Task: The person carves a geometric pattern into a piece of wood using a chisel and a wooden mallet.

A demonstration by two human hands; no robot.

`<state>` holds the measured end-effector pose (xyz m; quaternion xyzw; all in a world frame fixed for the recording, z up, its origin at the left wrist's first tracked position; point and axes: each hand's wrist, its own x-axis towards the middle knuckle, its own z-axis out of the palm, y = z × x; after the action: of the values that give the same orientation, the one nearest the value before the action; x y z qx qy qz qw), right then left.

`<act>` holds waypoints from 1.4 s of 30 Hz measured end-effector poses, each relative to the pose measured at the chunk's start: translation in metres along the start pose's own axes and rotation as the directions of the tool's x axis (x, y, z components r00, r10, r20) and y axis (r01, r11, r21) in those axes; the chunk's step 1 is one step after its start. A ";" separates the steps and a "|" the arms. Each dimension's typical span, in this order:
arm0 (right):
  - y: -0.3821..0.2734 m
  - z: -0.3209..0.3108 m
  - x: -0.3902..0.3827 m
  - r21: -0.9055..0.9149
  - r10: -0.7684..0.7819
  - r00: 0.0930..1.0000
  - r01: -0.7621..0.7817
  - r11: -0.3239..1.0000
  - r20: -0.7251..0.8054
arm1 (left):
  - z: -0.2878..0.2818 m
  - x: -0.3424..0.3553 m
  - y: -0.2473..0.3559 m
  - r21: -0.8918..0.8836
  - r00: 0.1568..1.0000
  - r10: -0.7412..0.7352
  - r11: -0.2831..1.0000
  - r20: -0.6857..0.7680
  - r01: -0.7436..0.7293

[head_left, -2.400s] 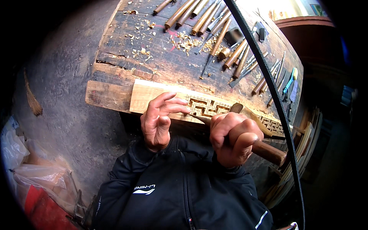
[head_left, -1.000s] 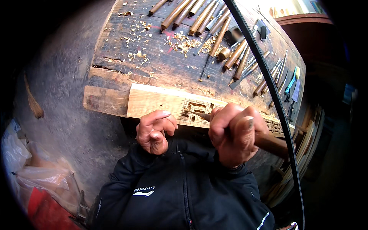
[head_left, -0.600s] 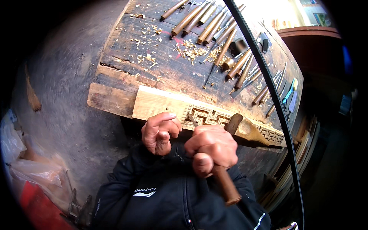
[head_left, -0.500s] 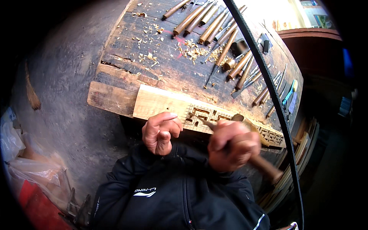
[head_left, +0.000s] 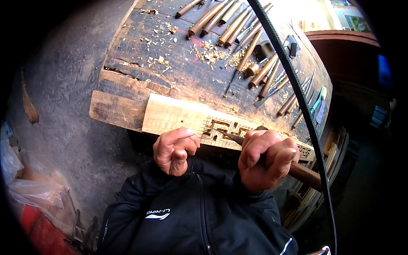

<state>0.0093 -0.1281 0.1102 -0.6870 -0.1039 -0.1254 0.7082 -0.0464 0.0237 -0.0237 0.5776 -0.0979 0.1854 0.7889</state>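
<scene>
A pale wooden board (head_left: 170,117) lies along the near edge of the workbench, marked with a pencil grid and cut with a pattern of slots toward its right part. My right hand (head_left: 267,159) is wrapped round a wood chisel (head_left: 307,176); its long brown handle sticks out behind the fist to the lower right. The metal blade points left, its tip at the carved slots. Close to the board's near edge, my left hand (head_left: 175,151) has its fingers curled in loosely, with nothing visible in them. A dark rounded piece behind my right hand is mostly hidden.
Several wooden-handled chisels (head_left: 208,19) lie across the far side of the worn workbench (head_left: 131,100), among wood shavings (head_left: 212,54). A blue-handled brush (head_left: 316,106) lies at the right. A black strap (head_left: 293,74) crosses the view. Plastic bags (head_left: 38,195) lie on the floor at left.
My right hand has turned and moved slightly right, and the chisel's blade tip has shifted right and nearer me. My left hand keeps its curled shape. The whole view has shifted slightly.
</scene>
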 end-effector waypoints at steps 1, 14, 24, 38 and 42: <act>0.000 0.001 0.000 0.000 0.008 1.000 -0.008 1.000 -0.007 | 0.000 0.000 0.000 0.003 1.000 0.003 1.000 0.002 -0.003; 0.000 0.001 0.000 0.007 0.042 0.999 -0.042 0.999 0.016 | -0.001 0.002 0.001 0.021 1.000 0.000 1.000 0.020 -0.001; 0.000 0.014 0.001 -0.123 -0.020 0.992 0.035 0.992 0.123 | -0.001 0.001 0.000 -0.026 1.000 0.026 0.999 -0.004 -0.026; 0.014 -0.001 0.007 0.030 -0.058 0.988 0.054 0.998 0.142 | -0.002 0.008 0.002 -0.021 0.999 0.031 0.999 0.030 -0.030; 0.004 -0.005 0.024 0.191 -0.323 0.915 0.281 0.940 0.242 | -0.003 0.015 0.007 0.071 0.990 0.046 0.996 0.133 -0.056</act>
<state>0.0332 -0.1333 0.1140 -0.6172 -0.3138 -0.1305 0.7096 -0.0359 0.0311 -0.0132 0.6149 -0.1574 0.1705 0.7537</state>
